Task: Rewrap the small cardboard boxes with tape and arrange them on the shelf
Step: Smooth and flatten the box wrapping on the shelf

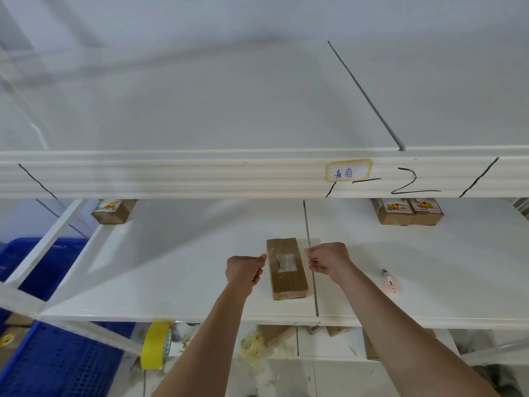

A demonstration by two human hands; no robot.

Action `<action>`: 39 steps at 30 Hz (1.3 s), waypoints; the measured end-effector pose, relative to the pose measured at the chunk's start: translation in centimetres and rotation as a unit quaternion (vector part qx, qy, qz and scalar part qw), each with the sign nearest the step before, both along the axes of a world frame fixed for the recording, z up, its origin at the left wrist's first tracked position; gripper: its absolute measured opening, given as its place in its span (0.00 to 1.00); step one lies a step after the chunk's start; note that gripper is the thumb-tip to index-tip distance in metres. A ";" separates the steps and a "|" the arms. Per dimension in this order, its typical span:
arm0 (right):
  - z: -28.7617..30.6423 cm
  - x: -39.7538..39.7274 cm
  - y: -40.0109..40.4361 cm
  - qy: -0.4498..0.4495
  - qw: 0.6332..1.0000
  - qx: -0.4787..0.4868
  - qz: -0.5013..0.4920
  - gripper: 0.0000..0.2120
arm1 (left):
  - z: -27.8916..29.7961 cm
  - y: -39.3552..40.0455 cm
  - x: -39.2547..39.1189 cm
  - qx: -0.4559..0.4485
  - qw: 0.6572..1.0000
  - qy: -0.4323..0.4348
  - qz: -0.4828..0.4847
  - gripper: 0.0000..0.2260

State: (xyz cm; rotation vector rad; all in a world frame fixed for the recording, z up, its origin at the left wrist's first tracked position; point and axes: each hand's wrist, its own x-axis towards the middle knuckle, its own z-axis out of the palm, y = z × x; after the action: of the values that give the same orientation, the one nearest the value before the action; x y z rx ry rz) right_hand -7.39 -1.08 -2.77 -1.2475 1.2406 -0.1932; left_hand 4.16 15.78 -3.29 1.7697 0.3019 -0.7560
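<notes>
A long brown cardboard box (287, 277) lies lengthwise on the white shelf board (177, 270), with a patch of clear tape (284, 262) across its top. My left hand (243, 269) is just left of the box, thumb and finger pinched near the box's upper left edge. My right hand (329, 260) mirrors it on the right side, also pinched. Both seem to hold the ends of a clear tape strip stretched over the box, though the strip itself is barely visible.
A yellow tape roll (156, 349) hangs below the shelf's front edge. A pink cutter (391, 283) lies right of the box. Small boxes stand at the back left (113, 212) and back right (406, 212). Blue crates (43, 362) sit at lower left. The upper shelf beam (200, 176) overhangs.
</notes>
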 end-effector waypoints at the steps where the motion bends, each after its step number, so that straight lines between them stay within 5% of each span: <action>1: -0.2 0.1 0.1 0.004 1.000 -0.007 -0.003 0.08 | 0.0 -0.1 -0.1 0.014 1.000 -0.008 0.004 0.09; 12: -1.9 0.7 0.0 0.073 0.997 -0.027 -0.022 0.06 | -0.3 -0.7 -0.7 0.082 0.996 -0.021 -0.005 0.11; 39: -3.0 0.8 0.9 0.059 0.997 0.038 -0.036 0.03 | -1.7 -0.9 -0.6 0.061 0.996 0.070 -0.018 0.08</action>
State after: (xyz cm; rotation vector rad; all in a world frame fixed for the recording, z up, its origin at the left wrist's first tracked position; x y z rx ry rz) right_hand -6.57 -0.19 -5.81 -1.1639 1.3827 -0.1254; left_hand 3.59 14.84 -4.97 1.8442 0.4189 -0.9058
